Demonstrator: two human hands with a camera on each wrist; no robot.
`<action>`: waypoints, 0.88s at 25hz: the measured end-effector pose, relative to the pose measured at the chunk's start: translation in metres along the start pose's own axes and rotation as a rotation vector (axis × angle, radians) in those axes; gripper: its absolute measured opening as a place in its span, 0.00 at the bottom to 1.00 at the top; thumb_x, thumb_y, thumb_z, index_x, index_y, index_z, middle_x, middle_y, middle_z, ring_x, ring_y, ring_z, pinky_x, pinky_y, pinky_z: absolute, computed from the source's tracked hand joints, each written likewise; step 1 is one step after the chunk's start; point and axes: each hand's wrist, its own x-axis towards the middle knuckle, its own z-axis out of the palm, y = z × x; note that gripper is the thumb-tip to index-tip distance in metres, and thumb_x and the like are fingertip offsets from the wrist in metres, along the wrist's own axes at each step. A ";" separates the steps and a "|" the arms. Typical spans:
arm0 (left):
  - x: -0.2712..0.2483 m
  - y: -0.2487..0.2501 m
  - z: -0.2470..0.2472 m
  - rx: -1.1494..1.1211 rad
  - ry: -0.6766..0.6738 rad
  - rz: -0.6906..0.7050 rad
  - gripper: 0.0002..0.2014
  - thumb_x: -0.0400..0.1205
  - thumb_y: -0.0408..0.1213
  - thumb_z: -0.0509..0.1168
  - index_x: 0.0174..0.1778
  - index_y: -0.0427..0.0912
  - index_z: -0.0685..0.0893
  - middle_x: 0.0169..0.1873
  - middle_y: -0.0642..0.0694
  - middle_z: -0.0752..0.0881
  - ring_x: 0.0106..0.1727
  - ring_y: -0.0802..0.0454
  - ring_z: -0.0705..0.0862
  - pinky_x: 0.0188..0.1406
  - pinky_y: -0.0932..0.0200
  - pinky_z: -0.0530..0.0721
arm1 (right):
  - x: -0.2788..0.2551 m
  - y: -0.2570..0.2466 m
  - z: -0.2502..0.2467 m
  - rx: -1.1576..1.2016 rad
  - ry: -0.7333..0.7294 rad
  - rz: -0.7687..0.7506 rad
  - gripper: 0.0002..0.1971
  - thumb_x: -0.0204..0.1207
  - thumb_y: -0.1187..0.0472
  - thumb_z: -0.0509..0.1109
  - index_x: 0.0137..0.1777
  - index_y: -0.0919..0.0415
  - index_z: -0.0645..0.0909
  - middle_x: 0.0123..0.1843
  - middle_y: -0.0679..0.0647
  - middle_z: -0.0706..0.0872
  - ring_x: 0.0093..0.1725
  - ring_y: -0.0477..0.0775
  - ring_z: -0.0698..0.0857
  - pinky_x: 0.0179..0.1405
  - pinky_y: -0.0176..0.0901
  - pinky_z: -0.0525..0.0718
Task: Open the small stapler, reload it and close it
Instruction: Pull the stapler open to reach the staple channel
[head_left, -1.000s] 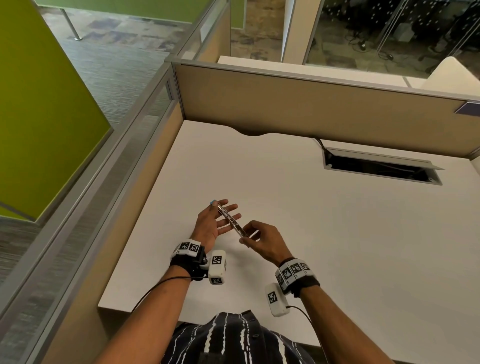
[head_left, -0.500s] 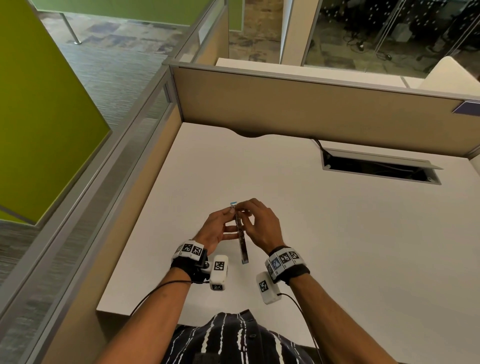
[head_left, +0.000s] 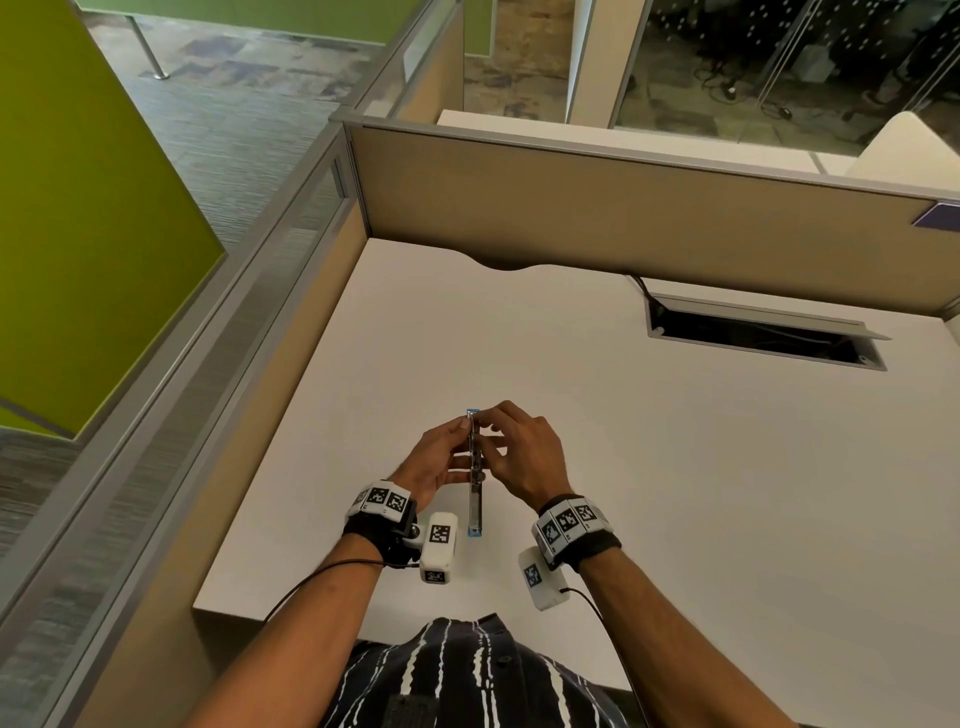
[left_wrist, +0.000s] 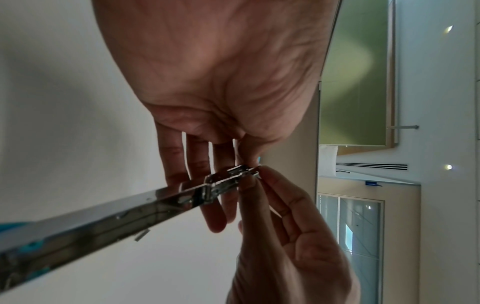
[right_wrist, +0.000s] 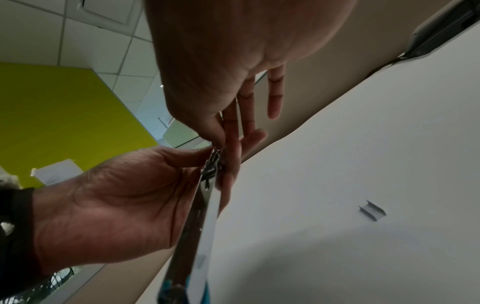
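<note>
The small stapler (head_left: 475, 473) is unfolded into one long chrome bar with blue tips, held above the white desk (head_left: 701, 493) and pointing away from me. My left hand (head_left: 457, 441) holds its far half from the left, thumb on the metal and fingers straight behind it (left_wrist: 223, 205). My right hand (head_left: 493, 431) pinches the far end between thumb and forefinger (left_wrist: 257, 179). The near half (right_wrist: 205, 209) hangs free towards my chest. A short strip of staples (right_wrist: 372, 212) lies on the desk, right of the stapler in the right wrist view.
A beige partition (head_left: 623, 208) closes the desk's far side and a glazed one (head_left: 270, 291) its left side. A cable hatch (head_left: 763, 335) stands open at the back right. The desk's front edge (head_left: 291, 618) runs under my wrists.
A second ago the stapler lay slantwise across my left fingers with my right hand at its near end. It has swung straight, and my right hand has moved up to its far end.
</note>
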 end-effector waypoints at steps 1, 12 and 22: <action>0.001 -0.002 0.000 -0.009 -0.003 -0.003 0.19 0.96 0.47 0.58 0.73 0.43 0.89 0.65 0.34 0.93 0.54 0.41 0.94 0.54 0.42 0.95 | 0.000 0.000 0.000 0.003 -0.006 -0.001 0.09 0.83 0.55 0.74 0.62 0.47 0.87 0.55 0.42 0.90 0.48 0.49 0.91 0.50 0.48 0.85; 0.010 -0.014 -0.005 -0.041 0.026 -0.013 0.19 0.97 0.47 0.56 0.76 0.45 0.87 0.70 0.38 0.93 0.59 0.35 0.93 0.66 0.35 0.90 | -0.003 -0.006 0.005 0.041 -0.122 -0.046 0.05 0.78 0.57 0.74 0.51 0.51 0.83 0.51 0.45 0.87 0.54 0.51 0.87 0.58 0.56 0.83; 0.010 -0.016 -0.010 -0.019 0.067 -0.005 0.19 0.97 0.47 0.56 0.75 0.44 0.87 0.60 0.44 0.92 0.48 0.45 0.94 0.51 0.46 0.93 | -0.011 -0.010 0.013 0.126 -0.158 -0.144 0.18 0.72 0.77 0.76 0.57 0.58 0.86 0.60 0.54 0.89 0.56 0.60 0.87 0.45 0.55 0.91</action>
